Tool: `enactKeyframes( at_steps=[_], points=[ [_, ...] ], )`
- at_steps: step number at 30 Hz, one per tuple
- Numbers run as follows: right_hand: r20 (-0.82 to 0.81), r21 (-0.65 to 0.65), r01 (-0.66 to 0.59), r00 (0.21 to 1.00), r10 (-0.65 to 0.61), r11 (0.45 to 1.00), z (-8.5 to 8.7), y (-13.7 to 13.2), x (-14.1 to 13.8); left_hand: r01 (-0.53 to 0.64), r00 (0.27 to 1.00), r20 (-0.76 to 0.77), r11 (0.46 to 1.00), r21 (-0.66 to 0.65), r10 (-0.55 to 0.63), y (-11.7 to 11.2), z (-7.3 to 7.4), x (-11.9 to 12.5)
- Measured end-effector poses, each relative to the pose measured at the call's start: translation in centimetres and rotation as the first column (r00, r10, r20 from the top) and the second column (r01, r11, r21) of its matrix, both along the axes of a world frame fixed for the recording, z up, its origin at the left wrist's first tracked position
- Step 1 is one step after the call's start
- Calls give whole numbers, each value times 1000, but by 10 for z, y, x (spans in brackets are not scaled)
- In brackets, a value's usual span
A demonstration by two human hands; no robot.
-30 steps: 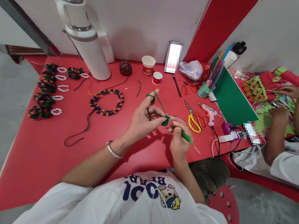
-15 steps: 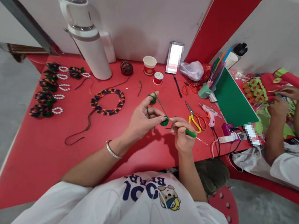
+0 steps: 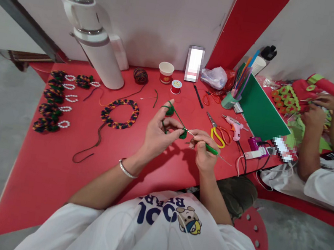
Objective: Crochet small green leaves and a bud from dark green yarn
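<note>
My left hand (image 3: pixel 159 134) pinches a small dark green crochet piece (image 3: pixel 183 134) between thumb and fingers. Green yarn (image 3: pixel 177 115) loops over its raised index finger and runs taut down to the piece. A small green yarn ball (image 3: pixel 170 110) shows behind that finger. In my right hand (image 3: pixel 205 150) is a crochet hook with a green handle (image 3: pixel 211 149), its metal tip at the green piece. To the left on the table lies a multicoloured crocheted ring (image 3: pixel 120 113) with a loose yarn tail.
Pliers (image 3: pixel 217 133), a pink glue gun (image 3: pixel 233 127) and a pen cup (image 3: pixel 230 100) stand right. Behind are a paper cup (image 3: pixel 166 73), a thread spool (image 3: pixel 176 86) and a large flask (image 3: pixel 102 54). Crocheted pieces with beads (image 3: pixel 50 107) line the left. A co-worker's hands (image 3: pixel 318 110) work at far right.
The hook's metal tip has shifted slightly left, closer in at the green piece. My left hand keeps its hold, with the yarn still over the index finger.
</note>
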State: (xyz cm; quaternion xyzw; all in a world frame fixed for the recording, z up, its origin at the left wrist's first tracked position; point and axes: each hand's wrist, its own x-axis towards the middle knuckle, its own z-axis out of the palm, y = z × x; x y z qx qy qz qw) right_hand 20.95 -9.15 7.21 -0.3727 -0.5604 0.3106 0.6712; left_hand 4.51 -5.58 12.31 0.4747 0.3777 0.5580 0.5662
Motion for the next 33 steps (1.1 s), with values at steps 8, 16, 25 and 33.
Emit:
enactKeyframes(
  at_steps=[8,16,25,33],
  points=[
    [150,34,43,987,-48,998,4,-4,2,-133,961,-218,975,177,170,-5,-13,1],
    [337,130,96,932,-135,987,10,-10,-3,-158,869,-376,901,404,321,-8,-12,1],
    [70,-5,64,995,-64,998,9,-1,-7,-177,848,-382,875,450,368,-12,-13,2],
    [330,149,134,927,-177,980,11,-4,-9,-195,918,-279,933,304,283,-13,-11,5]
  ],
)
